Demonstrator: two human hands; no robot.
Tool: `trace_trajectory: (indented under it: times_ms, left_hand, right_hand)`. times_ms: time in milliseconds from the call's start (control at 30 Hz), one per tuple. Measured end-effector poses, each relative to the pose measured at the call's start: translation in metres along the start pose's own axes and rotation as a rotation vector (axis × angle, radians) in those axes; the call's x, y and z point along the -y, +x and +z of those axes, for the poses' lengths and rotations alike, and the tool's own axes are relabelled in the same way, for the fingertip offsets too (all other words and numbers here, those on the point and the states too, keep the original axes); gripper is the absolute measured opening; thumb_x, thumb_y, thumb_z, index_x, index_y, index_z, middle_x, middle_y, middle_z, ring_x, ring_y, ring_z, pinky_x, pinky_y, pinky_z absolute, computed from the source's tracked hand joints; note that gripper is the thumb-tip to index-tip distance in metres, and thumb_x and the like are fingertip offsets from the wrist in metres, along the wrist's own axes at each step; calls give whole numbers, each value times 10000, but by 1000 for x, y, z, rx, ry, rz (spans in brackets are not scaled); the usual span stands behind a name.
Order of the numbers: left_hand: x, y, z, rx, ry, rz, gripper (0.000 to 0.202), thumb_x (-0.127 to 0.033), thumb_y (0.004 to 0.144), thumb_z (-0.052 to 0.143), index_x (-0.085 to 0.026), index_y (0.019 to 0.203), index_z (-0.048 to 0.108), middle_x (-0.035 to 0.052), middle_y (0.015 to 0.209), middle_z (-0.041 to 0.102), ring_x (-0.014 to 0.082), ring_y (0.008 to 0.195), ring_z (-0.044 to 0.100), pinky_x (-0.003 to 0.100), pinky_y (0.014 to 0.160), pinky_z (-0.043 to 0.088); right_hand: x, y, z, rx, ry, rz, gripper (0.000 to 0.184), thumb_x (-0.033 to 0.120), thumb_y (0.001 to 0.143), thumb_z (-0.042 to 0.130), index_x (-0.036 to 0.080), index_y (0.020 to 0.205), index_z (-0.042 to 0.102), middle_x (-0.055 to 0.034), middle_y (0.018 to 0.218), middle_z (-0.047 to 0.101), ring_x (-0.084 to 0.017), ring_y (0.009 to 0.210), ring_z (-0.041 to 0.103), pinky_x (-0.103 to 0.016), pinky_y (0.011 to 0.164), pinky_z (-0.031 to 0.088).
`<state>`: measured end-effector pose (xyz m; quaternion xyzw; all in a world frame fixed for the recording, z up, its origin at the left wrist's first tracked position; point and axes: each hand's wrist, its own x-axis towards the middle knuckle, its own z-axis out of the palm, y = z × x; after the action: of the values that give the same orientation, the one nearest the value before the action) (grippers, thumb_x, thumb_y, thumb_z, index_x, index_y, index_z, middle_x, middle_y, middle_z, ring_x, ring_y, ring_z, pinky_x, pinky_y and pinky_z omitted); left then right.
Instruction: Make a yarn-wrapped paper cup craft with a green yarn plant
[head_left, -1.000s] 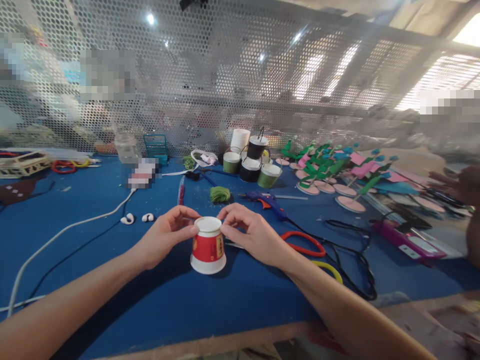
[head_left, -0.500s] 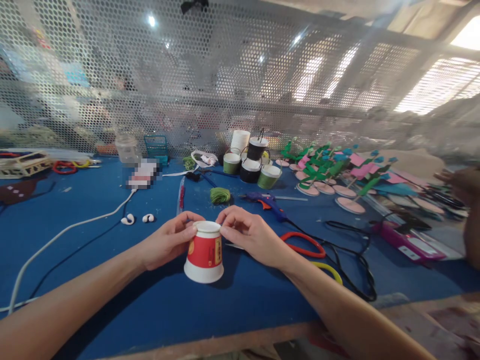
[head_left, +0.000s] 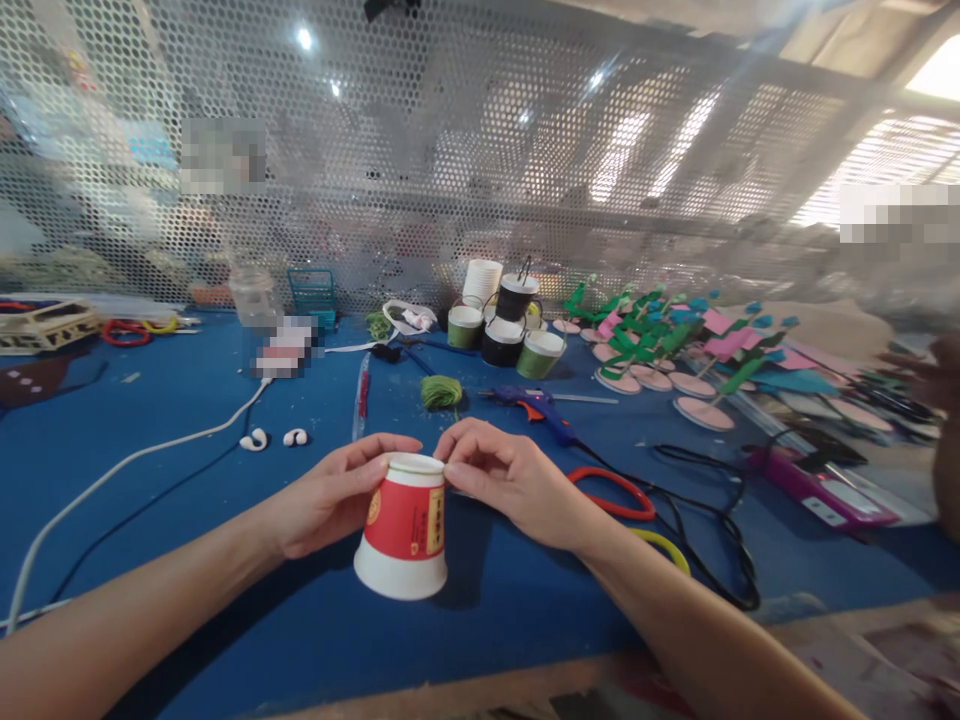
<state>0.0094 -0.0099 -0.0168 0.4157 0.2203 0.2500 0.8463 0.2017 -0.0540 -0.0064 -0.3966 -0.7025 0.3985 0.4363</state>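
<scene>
A paper cup (head_left: 406, 525), white with a red band and gold print, is held upside down over the blue table, its narrow end up and tilted slightly. Along the rim of that narrow end runs a thin greenish line. My left hand (head_left: 330, 492) grips the cup from the left, thumb at the upper edge and the other fingers behind. From the right, my right hand (head_left: 504, 478) pinches the upper edge between thumb and bent fingers; anything small between those fingertips is hidden. Beyond the hands lies a bundle of green cord (head_left: 441, 392), beside a blue glue gun (head_left: 541, 412).
Small green and black buckets (head_left: 504, 340) stand at the back near stacked white cups (head_left: 482, 280). Paper flowers on round bases (head_left: 703, 413) fill the back right. Red-handled scissors (head_left: 616, 496), a black cable (head_left: 739, 570) and white earbuds (head_left: 255, 440) lie around. Another person's hand (head_left: 946, 372) shows far right.
The cup has come slightly lower and nearer to me, with its wide end swung a little left. Both hands have moved down with it and keep their hold.
</scene>
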Motion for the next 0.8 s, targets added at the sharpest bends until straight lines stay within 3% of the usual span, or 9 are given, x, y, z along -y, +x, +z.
trace_trajectory:
  times_ms: [267,433,567,700,800]
  left_hand:
    - [1,-1,-2,15,-16,9,338,-248,693,619,-146,1004,537,76,951,627,175,857,580,303,782,415]
    - [-1,-1,-3,1,1,22,323,-243,700,610,-151,1001,535,72,936,629,170,826,586,296,761,422]
    - [-2,1,-4,-63,26,20,318,-238,689,621,-151,981,533,67,915,633,166,807,587,294,750,422]
    - [-1,2,-3,-114,68,8,301,-240,686,620,-150,958,529,63,899,628,166,787,586,300,735,426]
    - [-1,2,1,-128,97,-7,285,-261,690,612,-148,936,525,56,857,624,162,755,584,289,700,429]
  right_hand:
    - [-1,-1,0,-9,-78,-3,130,208,778,494,170,654,485,-33,839,537,-104,747,503,-235,657,423]
    - [-10,1,-4,-63,-302,74,35,153,731,520,172,747,545,-52,907,562,-143,843,529,-290,754,429]
    - [-7,1,-7,-185,-464,8,263,123,713,520,187,969,527,-81,1078,511,-179,1008,477,-350,849,396]
    - [3,-3,1,-68,-413,-145,287,234,715,583,201,993,517,-78,1081,522,-176,1015,481,-337,852,408]
    - [3,-4,10,-21,-380,-170,397,306,648,656,198,1000,506,-75,1045,540,-183,985,499,-339,849,413]
